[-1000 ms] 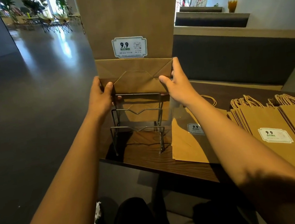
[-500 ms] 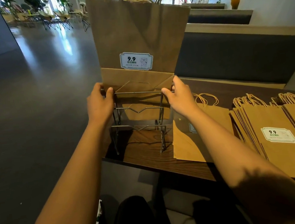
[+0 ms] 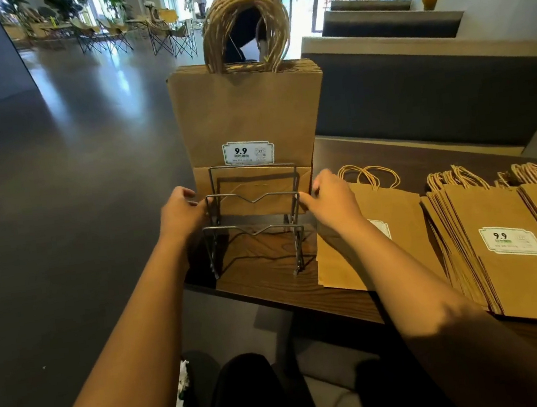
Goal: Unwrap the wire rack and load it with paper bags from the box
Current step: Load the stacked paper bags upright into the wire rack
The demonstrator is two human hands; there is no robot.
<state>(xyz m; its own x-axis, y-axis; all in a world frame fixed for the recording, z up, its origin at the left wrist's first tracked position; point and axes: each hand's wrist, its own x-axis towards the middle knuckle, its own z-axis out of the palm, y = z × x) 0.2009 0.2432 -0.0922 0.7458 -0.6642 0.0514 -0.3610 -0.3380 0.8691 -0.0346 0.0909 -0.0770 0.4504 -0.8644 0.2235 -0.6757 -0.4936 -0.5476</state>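
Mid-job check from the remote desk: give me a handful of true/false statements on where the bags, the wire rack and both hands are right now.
1. A bundle of paper bags stands upright in the rearmost slot of the wire rack. True.
2. The two front slots of the rack hold bags as well. False: only wood tabletop shows through them.
3. The left hand and right hand are at the bundle's lower edges, one on each side. True.
4. The bundle's twine handles point down into the rack. False: they stick up at the top.
5. More bags lie flat on the table to the right of the rack. True.
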